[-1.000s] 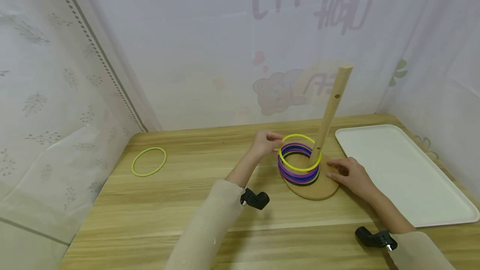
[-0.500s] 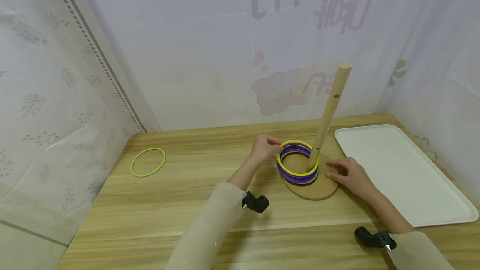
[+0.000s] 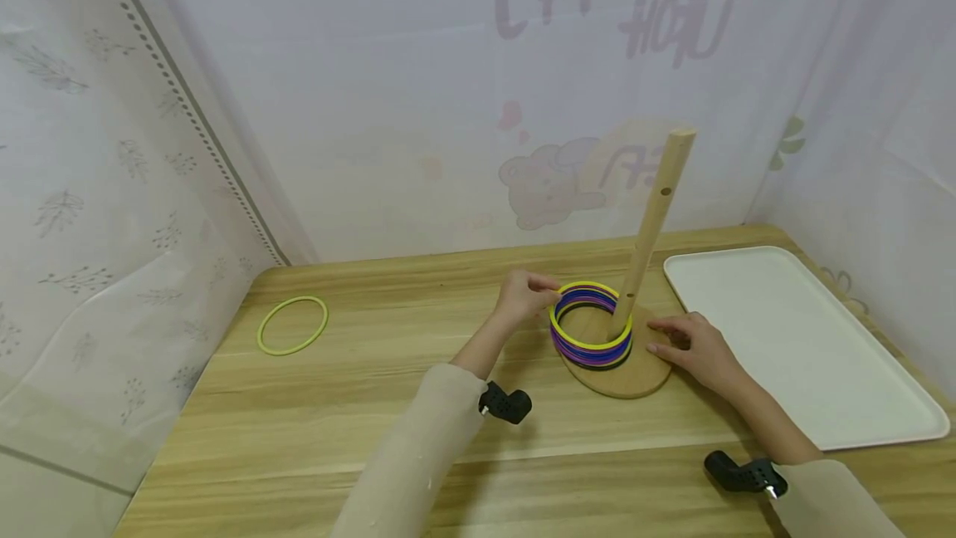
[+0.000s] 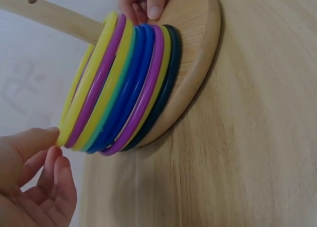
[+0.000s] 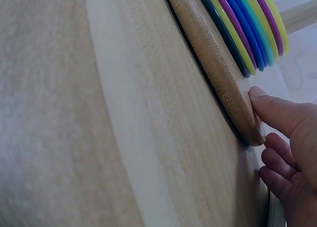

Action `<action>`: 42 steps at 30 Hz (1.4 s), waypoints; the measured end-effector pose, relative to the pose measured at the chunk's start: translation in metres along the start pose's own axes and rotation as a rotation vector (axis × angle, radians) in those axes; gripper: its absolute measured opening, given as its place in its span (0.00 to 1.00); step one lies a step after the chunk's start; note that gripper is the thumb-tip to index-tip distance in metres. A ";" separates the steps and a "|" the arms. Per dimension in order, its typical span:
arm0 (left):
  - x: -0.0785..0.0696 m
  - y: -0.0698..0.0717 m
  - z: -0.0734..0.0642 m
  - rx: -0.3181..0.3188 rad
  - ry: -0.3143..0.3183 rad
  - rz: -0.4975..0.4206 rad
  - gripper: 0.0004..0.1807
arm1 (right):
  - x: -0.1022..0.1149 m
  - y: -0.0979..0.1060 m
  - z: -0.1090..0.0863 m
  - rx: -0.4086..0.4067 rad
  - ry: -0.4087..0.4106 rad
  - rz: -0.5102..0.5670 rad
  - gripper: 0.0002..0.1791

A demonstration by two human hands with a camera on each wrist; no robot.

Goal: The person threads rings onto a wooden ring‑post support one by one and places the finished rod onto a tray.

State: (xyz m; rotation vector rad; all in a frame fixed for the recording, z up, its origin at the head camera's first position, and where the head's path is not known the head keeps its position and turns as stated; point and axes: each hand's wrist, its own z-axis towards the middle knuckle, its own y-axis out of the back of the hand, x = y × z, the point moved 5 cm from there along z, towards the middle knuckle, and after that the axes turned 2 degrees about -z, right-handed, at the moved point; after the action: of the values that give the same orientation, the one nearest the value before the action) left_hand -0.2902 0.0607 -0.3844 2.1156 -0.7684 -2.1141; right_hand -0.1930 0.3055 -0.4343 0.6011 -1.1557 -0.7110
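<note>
A wooden post (image 3: 648, 227) rises from a round wooden base (image 3: 635, 382). Stacked around it are several thin rings in purple, blue, teal, yellow and dark green, with a yellow ring (image 4: 85, 95) on top. My left hand (image 3: 520, 299) pinches the left edge of that yellow ring between thumb and fingers. At the base's right edge, my right hand (image 3: 699, 349) grips the rim, its thumb (image 5: 258, 94) on the upper face and its other fingers curled by the edge. The undersides of those fingers are partly hidden.
A lime-yellow ring (image 3: 302, 298) lies flat at the table's far left. To the right of the base is a white tray (image 3: 792, 339), near my right forearm. Patterned curtains (image 3: 358, 106) border the wooden table (image 3: 358, 413) behind and at both sides.
My left hand has lowered the yellow ring from slightly above and tilted onto the top of the stack. My right hand has stayed at the base's edge.
</note>
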 end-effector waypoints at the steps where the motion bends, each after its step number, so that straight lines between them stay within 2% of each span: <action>1: 0.000 0.001 0.000 0.003 -0.001 -0.005 0.08 | 0.000 0.000 0.000 -0.001 0.001 -0.001 0.18; 6: 0.007 0.019 0.000 0.036 0.011 -0.045 0.12 | -0.001 0.000 0.000 -0.006 0.006 -0.005 0.18; 10: 0.018 0.051 -0.001 0.024 0.006 -0.046 0.15 | 0.000 0.000 0.000 -0.012 0.016 -0.009 0.18; 14: 0.033 0.097 -0.006 -0.026 -0.003 -0.038 0.16 | 0.001 0.000 0.000 -0.011 0.015 -0.012 0.18; 19: 0.064 0.166 -0.019 -0.110 0.026 0.026 0.18 | 0.002 0.001 0.000 -0.002 0.007 -0.009 0.18; 24: 0.091 0.235 -0.043 -0.172 0.023 0.153 0.19 | 0.002 0.001 0.000 -0.007 0.014 -0.017 0.18; 28: 0.107 0.277 -0.067 -0.178 0.029 0.229 0.21 | 0.002 0.000 -0.001 -0.017 0.028 -0.019 0.18; 33: 0.125 0.312 -0.090 -0.206 0.073 0.256 0.23 | 0.001 0.001 -0.002 -0.027 0.036 -0.024 0.18; 37: 0.139 0.328 -0.108 -0.242 0.082 0.277 0.22 | 0.000 0.001 -0.002 -0.027 0.031 -0.024 0.18; 40: 0.151 0.338 -0.119 -0.286 0.136 0.262 0.23 | -0.001 0.000 -0.001 -0.021 0.031 -0.021 0.18; 42: 0.159 0.344 -0.125 -0.346 0.191 0.245 0.24 | -0.001 0.000 0.001 -0.019 0.037 -0.020 0.18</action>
State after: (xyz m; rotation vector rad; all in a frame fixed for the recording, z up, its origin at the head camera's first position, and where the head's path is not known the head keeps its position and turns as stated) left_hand -0.2856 -0.3380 -0.3939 1.8964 -0.5589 -1.7437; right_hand -0.1940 0.3062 -0.4346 0.6084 -1.1089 -0.7239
